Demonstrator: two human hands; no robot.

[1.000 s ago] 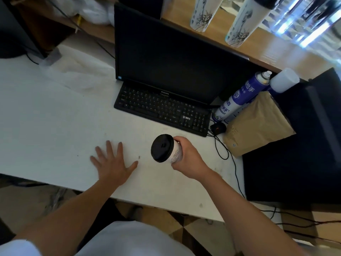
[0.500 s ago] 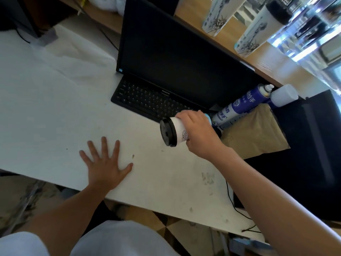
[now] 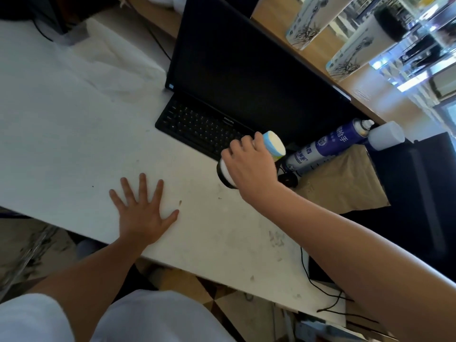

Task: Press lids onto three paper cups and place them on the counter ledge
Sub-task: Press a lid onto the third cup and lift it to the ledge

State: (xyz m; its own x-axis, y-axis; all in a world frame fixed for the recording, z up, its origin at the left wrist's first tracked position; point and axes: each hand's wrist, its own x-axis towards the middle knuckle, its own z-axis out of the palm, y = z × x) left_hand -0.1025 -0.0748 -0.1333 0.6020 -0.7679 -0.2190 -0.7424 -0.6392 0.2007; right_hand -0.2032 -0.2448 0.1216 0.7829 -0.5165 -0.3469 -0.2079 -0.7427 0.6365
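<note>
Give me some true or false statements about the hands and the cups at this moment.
1. The right hand grips a paper cup that has a black lid on it. True.
2. That cup stands upright on the table. False: it is held tipped over, with its base showing toward the monitor and the lid end lower.
3. The left hand lies flat with fingers spread on the white table. True.
4. The wooden ledge holds no cups. False: two tall cups stand on it.
</note>
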